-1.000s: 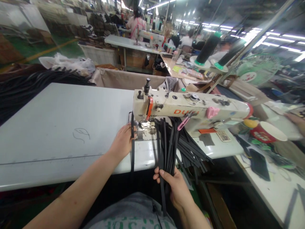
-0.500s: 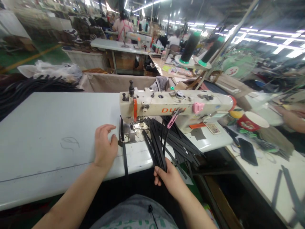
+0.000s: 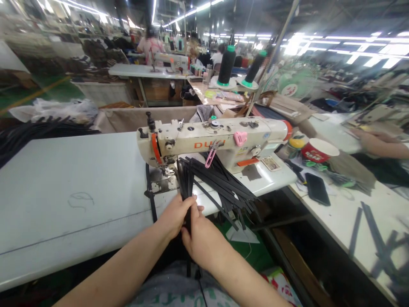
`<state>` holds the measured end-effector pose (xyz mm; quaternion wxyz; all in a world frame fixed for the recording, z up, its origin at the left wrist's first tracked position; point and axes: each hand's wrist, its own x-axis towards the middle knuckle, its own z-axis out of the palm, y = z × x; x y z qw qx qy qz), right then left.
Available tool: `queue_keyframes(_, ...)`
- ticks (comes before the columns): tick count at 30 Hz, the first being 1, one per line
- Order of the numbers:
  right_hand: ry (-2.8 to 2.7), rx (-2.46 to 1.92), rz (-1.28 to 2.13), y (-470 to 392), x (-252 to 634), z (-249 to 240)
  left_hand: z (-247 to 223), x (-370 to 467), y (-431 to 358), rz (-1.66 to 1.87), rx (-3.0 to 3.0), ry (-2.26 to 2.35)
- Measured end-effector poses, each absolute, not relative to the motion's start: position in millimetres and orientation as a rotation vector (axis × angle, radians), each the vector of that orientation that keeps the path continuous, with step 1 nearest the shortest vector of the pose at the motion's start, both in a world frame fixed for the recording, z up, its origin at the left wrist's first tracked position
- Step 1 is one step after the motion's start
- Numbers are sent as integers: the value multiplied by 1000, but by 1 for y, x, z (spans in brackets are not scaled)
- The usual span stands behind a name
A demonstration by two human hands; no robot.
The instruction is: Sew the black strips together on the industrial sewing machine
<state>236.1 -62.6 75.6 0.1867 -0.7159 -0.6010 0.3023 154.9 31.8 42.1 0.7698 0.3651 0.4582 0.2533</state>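
Both my hands meet at the front edge of the sewing table, closed round one bundle of black strips (image 3: 185, 177). My left hand (image 3: 175, 213) grips it from the left, and my right hand (image 3: 198, 234) wraps it from the right just below. The upper ends of the bundle fan out beside the needle area of the sewing machine (image 3: 211, 136). More loose black strips (image 3: 220, 183) lie under the machine arm and hang over the edge. Another single black strip (image 3: 153, 208) runs down over the table edge, left of my hands.
The white table top (image 3: 79, 170) stretches to the left, with a heap of black strips (image 3: 41, 132) behind it. On the right-hand table are a phone (image 3: 317, 189), a red and white tub (image 3: 319, 150) and grey strips (image 3: 372, 226). Thread cones (image 3: 226, 66) stand behind the machine.
My left hand has left the table top beside the machine and joined my right hand on the bundle. The bundle now stands more upright and further left. The view has shifted right.
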Motion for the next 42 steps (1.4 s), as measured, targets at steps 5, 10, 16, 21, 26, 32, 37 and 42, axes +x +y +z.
queue_keyframes(5, -1716, -2050, 451, -63, 282, 81, 41, 162, 33, 644, 656, 1034)
queue_keyframes(10, -1970, -2024, -37, -30, 331, 45, 45, 165, 24, 695, 667, 1085)
queue_keyframes(16, -1871, -2110, -90, 20, 355, 9, 44, 157, 10, 815, 740, 1062)
queue_keyframes(21, -1794, -2073, -107, 33, 347, 10, 47, 159, 8, 758, 610, 1120)
queue_keyframes(26, -1727, -1956, -157, 4, 348, 27, 51, 176, 16, 770, 560, 1139)
queue_keyframes(32, -1151, -1825, -371, -68, 408, 19, 45, 202, 37, 890, 621, 1125)
queue_keyframes(37, -973, -1824, -386, -87, 436, -9, 37, 227, 54, 1011, 733, 1149)
queue_keyframes(42, -1098, -1775, -258, -67, 390, -24, 38, 247, 66, 1038, 832, 1082)
